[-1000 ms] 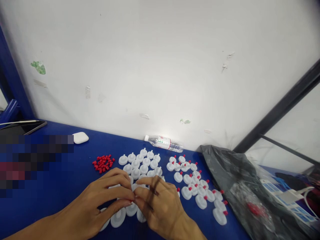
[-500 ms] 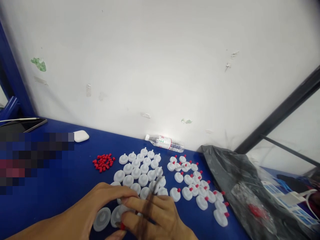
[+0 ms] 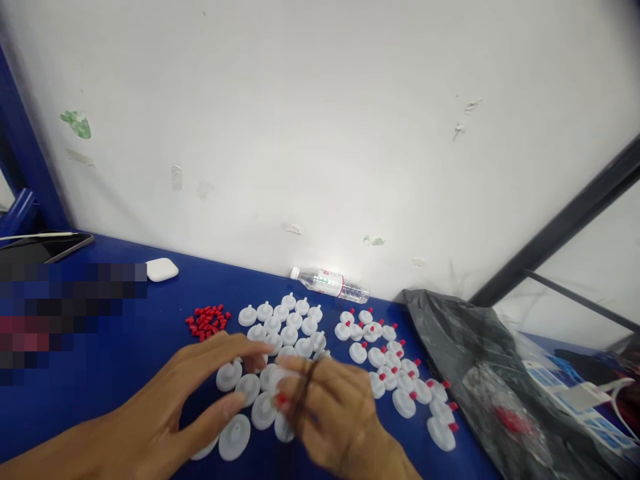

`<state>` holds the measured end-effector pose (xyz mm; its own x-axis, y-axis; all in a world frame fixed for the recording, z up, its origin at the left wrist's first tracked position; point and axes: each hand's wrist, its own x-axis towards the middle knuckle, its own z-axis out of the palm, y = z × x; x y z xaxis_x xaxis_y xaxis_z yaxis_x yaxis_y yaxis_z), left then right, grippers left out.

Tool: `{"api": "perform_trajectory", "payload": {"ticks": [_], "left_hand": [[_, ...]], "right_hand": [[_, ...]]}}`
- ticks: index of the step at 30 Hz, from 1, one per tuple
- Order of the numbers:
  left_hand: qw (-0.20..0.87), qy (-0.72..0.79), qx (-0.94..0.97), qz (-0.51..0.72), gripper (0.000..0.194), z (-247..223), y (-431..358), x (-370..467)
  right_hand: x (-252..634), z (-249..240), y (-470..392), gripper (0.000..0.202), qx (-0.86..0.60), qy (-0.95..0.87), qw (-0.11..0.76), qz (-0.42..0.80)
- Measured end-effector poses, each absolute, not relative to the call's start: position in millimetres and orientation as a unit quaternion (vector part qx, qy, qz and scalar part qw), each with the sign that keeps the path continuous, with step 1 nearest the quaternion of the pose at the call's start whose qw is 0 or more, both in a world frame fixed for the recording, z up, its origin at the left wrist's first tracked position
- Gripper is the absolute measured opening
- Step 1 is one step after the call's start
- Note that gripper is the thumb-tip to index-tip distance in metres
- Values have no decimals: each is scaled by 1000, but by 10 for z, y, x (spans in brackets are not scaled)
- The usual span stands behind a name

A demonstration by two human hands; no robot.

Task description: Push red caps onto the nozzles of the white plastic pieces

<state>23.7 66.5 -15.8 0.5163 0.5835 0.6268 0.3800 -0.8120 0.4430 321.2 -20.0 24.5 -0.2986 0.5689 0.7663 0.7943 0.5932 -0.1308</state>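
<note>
My left hand [image 3: 200, 383] is open over the near left of the white discs, thumb and fingers apart with nothing between them. My right hand [image 3: 345, 407], blurred, is closed at the fingertips on a small red cap [image 3: 281, 399]. Whether a white disc is attached to that cap I cannot tell. Under and around both hands lie several white plastic discs with short spouts [image 3: 272, 325], uncapped. Farther right is a group of white discs with red caps on their spouts [image 3: 404, 403]. Loose red caps [image 3: 206, 321] form a pile beyond my left hand.
A clear plastic bottle [image 3: 330, 284] lies on the blue table [image 3: 125, 320] by the white wall. A white rounded case [image 3: 163, 269] and a phone [image 3: 50, 248] are at the left. At the right, a dark grey plastic bag [image 3: 450, 353] bears a clear bag [image 3: 507, 407] with red contents.
My hands have drawn apart. The left has opened and risen slightly; the right has moved a little up and right with the red cap. Some near discs have shifted.
</note>
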Motion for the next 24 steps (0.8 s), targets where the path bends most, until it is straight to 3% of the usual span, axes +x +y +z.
{"api": "perform_trajectory", "payload": {"ticks": [2,5,8,13,24], "left_hand": [[104,290,855,418,28,-39,887,255],[-5,284,869,405,32,75,1239,248],[-47,310,868,386,34,55,1497,192],[-78,342,863,364,36,-139,1657,124],[-83,355,863,349,29,-348,1678,129]], "right_hand": [[3364,336,-108,22,-492,-747,426,-135],[3596,389,30,30,-587,-673,425,-149],[3781,351,129,30,-649,-641,389,-130],[3952,230,207,18,-693,-644,318,-62],[4084,203,166,18,-718,-647,252,-44]]}}
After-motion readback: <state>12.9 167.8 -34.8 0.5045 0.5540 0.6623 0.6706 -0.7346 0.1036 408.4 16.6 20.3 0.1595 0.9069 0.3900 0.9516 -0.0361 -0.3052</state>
